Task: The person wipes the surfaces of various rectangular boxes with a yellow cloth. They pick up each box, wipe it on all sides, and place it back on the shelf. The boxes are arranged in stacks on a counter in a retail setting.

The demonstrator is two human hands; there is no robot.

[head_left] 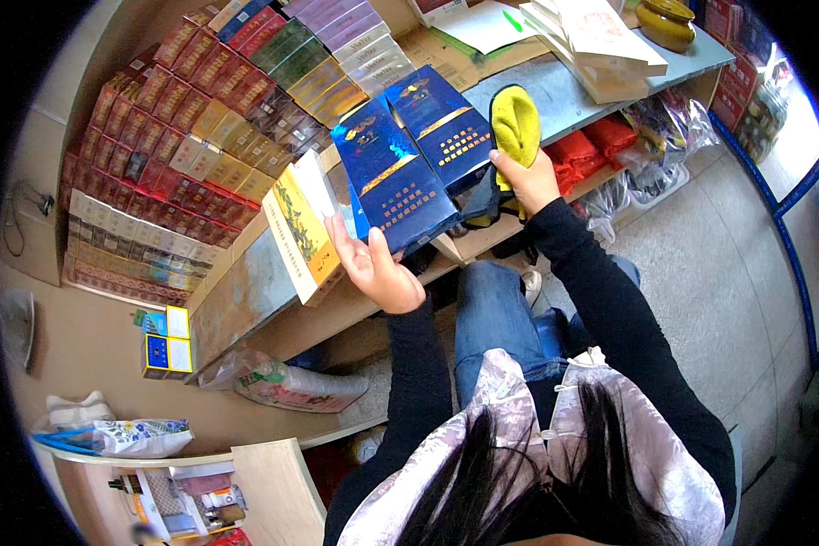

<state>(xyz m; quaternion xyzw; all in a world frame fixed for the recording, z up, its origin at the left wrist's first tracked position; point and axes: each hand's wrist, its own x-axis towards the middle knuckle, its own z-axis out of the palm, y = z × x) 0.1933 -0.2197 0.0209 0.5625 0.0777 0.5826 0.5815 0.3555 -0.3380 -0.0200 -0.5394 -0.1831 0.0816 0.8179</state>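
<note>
My right hand grips a yellow cloth with dark edging, beside two dark blue cartons with gold writing. The right carton lies against the left carton near the counter's front edge. My left hand is at the near lower end of the left carton, palm turned up and fingers spread; whether it bears the carton's weight I cannot tell. A yellow and white carton with a plant picture stands tilted just left of my left fingers.
Stacked cigarette cartons fill the left and back. On the counter are a pile of pale boxes, a white sheet and a brown glazed pot. Red packets lie on the shelf below. A plastic-wrapped bundle is at the lower left.
</note>
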